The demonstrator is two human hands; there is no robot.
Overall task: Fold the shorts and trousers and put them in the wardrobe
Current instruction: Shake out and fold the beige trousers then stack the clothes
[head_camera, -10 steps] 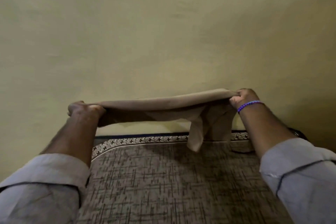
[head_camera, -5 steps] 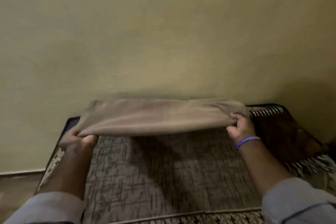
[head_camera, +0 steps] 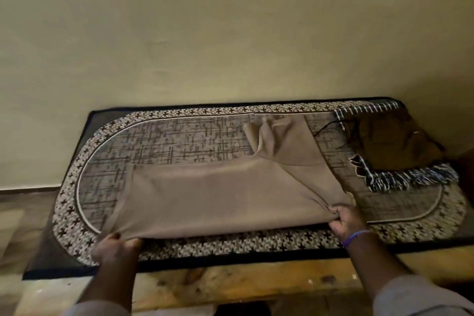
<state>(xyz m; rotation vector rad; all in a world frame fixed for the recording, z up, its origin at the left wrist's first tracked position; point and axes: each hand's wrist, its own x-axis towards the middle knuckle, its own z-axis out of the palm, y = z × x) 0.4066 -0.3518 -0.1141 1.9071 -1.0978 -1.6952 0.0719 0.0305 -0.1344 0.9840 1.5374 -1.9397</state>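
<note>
A tan pair of trousers (head_camera: pixel 218 195) lies spread flat across the patterned mat (head_camera: pixel 164 136), with one part turned up toward the wall at the right. My left hand (head_camera: pixel 116 246) pinches the near-left corner of the cloth. My right hand (head_camera: pixel 345 222), with a blue bead bracelet on the wrist, grips the bunched near-right corner. Both hands are at the mat's near border.
A dark brown garment (head_camera: pixel 392 143) and a fringed dark cloth (head_camera: pixel 400 179) lie at the mat's right end. The mat covers a low wooden bench (head_camera: pixel 243 282) against a plain yellowish wall (head_camera: pixel 230 33). Floor shows at the left.
The trousers went from being held stretched in the air to lying down on the mat. Both hands came down and toward me, still holding the cloth.
</note>
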